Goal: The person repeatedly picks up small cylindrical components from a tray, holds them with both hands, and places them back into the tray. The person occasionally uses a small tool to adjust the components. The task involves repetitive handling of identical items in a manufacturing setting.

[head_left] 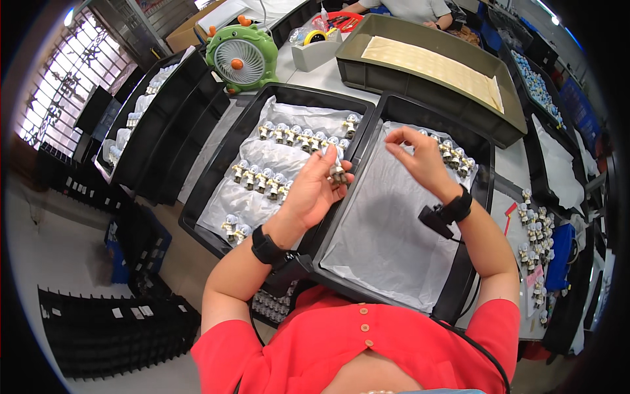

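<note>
Left hand (312, 190) holding one small white-and-gold figurine (338, 173) — fingers closed on it, base poking out, just above the adjoining edges of the left tray (328, 98) and the right tray (485, 172). Right hand (423, 161) over the right tray's far half, bent fingers with nothing visible between them; cannot tell whether thumb and forefinger touch. Other figurines stand in rows on the left tray's liner (220, 203); a small group (454, 154) sits by the right tray's far right corner. More lie in a loose cluster (535, 230) near the counter's right edge. Step in hand, as I judge it: single-piece handling, figurine secured; direction between trays unclear. Next move seems to call for a light, steady hold — and lifting clear of the rims and neighbouring pieces.
</note>
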`<state>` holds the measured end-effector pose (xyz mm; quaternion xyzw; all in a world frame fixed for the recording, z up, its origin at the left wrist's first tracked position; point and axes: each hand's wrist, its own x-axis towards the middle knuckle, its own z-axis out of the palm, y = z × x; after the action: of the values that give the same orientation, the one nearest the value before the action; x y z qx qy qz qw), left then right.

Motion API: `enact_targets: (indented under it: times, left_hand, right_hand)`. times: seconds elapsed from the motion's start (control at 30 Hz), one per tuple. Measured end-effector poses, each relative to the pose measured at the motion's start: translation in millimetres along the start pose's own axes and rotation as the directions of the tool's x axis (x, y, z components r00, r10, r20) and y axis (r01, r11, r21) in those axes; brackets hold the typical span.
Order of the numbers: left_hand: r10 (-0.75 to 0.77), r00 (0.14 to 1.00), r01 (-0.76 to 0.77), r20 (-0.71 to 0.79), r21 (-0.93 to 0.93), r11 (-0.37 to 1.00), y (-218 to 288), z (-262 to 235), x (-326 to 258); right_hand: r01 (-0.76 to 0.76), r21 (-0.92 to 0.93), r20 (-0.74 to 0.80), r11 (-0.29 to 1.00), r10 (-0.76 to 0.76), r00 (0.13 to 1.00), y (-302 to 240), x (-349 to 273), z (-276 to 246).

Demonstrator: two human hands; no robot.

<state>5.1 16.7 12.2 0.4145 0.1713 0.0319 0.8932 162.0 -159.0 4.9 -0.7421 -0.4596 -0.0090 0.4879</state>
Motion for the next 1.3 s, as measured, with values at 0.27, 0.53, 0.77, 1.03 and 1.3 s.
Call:
enact_targets:
  times: [0.27, 0.53, 0.77, 1.03, 1.3]
  left_hand:
    - [0.175, 0.979, -0.201, 0.1, 0.457, 0.867, 91, -33, -41]
    - [0.193, 0.906, 0.379, -0.378, 0.925, 0.034, 118, -190, -73]
    - [-0.077, 0.901, 0.387, -0.427, 0.871, -0.303, 107, -231, -74]
    - [0.042, 0.926, 0.345, -0.375, 0.798, -0.495, 108, -228, -76]
    - [-0.147, 0.861, 0.433, -0.487, 0.853, -0.291, 107, -201, -75]
  right_hand:
    - [-0.109, -0.629, 0.164, 0.77, 0.269, 0.949, 107, 7, -44]
    - [-0.068, -0.664, 0.152, 0.744, 0.224, 0.963, 130, 6, -29]
    - [-0.095, -0.599, 0.13, 0.795, 0.214, 0.968, 106, 7, -32]
    - [0.005, -0.212, 0.146, 0.977, 0.026, 0.989, 13, 25, -16]
    - [0.107, -0.034, 0.219, 0.994, -0.097, 0.971, -56, 7, 4]
